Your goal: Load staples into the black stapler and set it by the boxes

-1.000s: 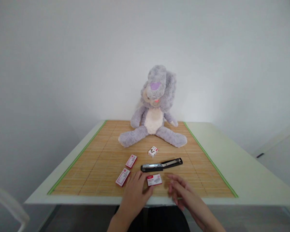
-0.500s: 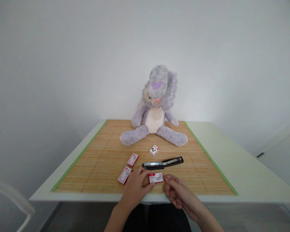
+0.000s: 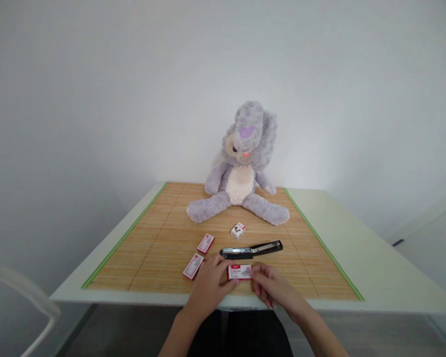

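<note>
A red-and-white box of staples (image 3: pixel 240 271) lies flat on the bamboo mat near the front edge. My left hand (image 3: pixel 209 283) grips its left end, with the thumb at the lower corner and the fingers at the upper one. At the opposite end, my right hand (image 3: pixel 271 283) pinches the box between thumb and forefinger, the other fingers curled under. Just behind the box, a black stapler (image 3: pixel 251 250) is folded out flat with its metal tray showing. Two more red-and-white boxes, a nearer box (image 3: pixel 193 266) and a farther box (image 3: pixel 205 243), lie left of the stapler.
A grey plush rabbit (image 3: pixel 240 183) sits at the back of the mat against the wall, legs spread. Between its feet and the stapler stands a small white box (image 3: pixel 238 230). The green-edged bamboo mat (image 3: pixel 156 238) covers much of the white table (image 3: pixel 357 248).
My right hand has come slightly up and left, its fingertips now over the right end of the staple box. The whole view has shifted a little; the left hand keeps its place on the box.
</note>
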Tool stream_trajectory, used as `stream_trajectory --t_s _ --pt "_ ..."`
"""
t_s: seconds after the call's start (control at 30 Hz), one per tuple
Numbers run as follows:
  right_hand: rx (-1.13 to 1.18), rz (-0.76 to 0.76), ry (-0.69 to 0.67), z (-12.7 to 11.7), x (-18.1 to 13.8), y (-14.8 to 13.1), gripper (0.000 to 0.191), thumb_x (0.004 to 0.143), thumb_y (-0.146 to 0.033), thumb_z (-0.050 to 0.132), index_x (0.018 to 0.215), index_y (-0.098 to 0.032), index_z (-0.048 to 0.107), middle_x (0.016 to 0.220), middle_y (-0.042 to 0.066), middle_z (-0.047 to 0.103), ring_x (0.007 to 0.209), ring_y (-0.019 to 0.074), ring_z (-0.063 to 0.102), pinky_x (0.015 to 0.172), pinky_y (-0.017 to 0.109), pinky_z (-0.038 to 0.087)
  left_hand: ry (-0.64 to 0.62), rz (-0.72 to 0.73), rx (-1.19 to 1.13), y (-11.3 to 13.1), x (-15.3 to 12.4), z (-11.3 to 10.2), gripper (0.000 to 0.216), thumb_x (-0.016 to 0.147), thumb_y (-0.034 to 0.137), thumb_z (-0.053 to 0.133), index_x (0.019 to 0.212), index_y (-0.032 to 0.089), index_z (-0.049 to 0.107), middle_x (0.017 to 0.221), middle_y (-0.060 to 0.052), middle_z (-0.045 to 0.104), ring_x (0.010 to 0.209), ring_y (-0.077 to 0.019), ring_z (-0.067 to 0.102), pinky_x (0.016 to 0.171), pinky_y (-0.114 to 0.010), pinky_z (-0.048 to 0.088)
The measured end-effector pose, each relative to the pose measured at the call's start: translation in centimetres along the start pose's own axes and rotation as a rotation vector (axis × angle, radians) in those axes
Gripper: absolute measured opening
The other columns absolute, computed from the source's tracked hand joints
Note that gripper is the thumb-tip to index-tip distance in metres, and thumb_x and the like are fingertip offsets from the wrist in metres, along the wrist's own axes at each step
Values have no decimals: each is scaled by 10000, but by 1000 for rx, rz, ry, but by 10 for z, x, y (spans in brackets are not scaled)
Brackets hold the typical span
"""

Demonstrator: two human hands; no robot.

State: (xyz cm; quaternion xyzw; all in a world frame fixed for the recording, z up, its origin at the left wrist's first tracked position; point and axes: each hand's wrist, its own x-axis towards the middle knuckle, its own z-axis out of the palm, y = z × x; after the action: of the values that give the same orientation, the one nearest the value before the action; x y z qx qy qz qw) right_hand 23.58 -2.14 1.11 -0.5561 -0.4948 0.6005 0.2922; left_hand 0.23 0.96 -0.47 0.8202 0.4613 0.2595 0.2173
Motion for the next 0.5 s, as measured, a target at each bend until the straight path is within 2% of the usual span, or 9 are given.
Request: stream_trajectory --t_s 0.07,0.13,0.23,0.3,0.37,0.5 --pt "-130 -70 77 -5 3 2 461 880 -677 552 987 -232 500 583 -95 531 383 74 379 392 213 257 7 -5 -46 -2 -2 -2 477 820 431 795 1257 329 633 1170 -26 626 1128 -255 592 967 -386 446" --pt "-295 -177 166 -8 4 -2 402 876 -560 629 1078 -223 548 606 -91 521 474 96 442 466 221 302 14 -8 -89 -3 -4 -4 465 814 408 801 1238 314 634 1173 -30 623 1130 -251 591 968 -379 455" --pt "-540 -292 132 -5 2 -17 383 828 -366 717 1182 -248 628 681 -67 574 631 129 541 582 235 349 2 5 -129 -5 -5 -9 362 851 361 763 1192 301 656 1161 -34 622 1120 -238 597 963 -365 462" --pt "-679 -318 98 -1 0 -28 344 810 -278 718 1153 -281 688 737 -50 628 681 140 565 619 244 338 -18 11 -142 -7 -5 -11 345 856 348 756 1185 297 666 1148 -34 628 1111 -234 603 960 -360 464" --pt "-768 -324 121 1 0 -34 310 796 -239 719 1101 -293 729 775 -35 663 710 149 575 638 251 321 -24 10 -148 -8 -4 -13 347 854 355 758 1185 296 671 1142 -34 634 1102 -234 608 956 -359 467" --pt "-774 -303 142 -9 0 -29 311 806 -255 714 1112 -293 748 748 -22 661 691 162 571 637 254 318 -20 2 -135 -12 -6 -18 321 856 373 755 1162 302 687 1134 -27 645 1097 -234 612 957 -359 467"
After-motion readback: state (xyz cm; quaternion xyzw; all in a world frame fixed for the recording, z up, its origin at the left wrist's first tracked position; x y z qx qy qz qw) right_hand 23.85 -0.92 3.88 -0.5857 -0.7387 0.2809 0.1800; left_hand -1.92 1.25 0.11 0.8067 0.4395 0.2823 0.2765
